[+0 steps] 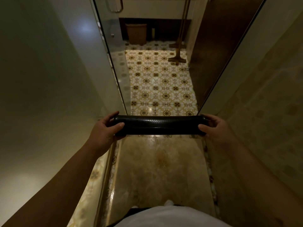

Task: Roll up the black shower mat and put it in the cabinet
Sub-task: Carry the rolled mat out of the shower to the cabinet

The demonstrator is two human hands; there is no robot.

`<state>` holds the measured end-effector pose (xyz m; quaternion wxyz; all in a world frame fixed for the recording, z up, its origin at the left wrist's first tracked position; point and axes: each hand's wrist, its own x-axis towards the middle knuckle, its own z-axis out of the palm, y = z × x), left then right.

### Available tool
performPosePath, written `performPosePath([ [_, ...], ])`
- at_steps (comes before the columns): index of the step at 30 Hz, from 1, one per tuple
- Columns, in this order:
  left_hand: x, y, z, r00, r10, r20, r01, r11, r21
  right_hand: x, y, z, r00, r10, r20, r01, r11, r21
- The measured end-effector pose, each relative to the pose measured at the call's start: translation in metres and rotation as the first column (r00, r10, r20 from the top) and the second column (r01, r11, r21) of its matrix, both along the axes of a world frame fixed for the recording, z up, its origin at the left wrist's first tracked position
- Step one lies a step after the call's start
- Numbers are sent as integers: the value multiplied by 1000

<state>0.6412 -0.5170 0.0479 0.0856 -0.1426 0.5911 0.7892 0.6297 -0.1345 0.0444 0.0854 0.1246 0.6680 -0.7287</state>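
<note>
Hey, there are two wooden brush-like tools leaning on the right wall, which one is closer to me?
The lower one, its head resting on the patterned floor tiles. The other tool sits farther back, nearer the woven basket.

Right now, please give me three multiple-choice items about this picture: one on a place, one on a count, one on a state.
1. Where is the black shower mat?
A. flat on the floor
B. held in the air between both hands
C. in the basket

2. How many hands hold it?
A. none
B. one
C. two

3. In which state is the mat?
A. rolled up
B. spread out
C. folded in half

Answers: B, it is above the floor; C, the left hand and right hand grip its ends; A, it forms a tube.
</note>
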Motion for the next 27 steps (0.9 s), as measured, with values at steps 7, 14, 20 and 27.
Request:
performPosePath([
  [7,-24,32,2,999,37,1,-37,999,6,-41,33,6,997,77,-32,-76,997,29],
  [14,-68,40,-7,998,56,7,-56,998,-19,-88,42,2,995,103,19,-104,994,37],
  [20,-155,30,-27,992,123,-33,-125,990,-71,-170,25,-17,999,33,33,-35,999,42],
  [27,-281,-1,-30,995,98,-20,-99,992,-74,-285,-4,-25,997,-12,72,11,1000,17],
])
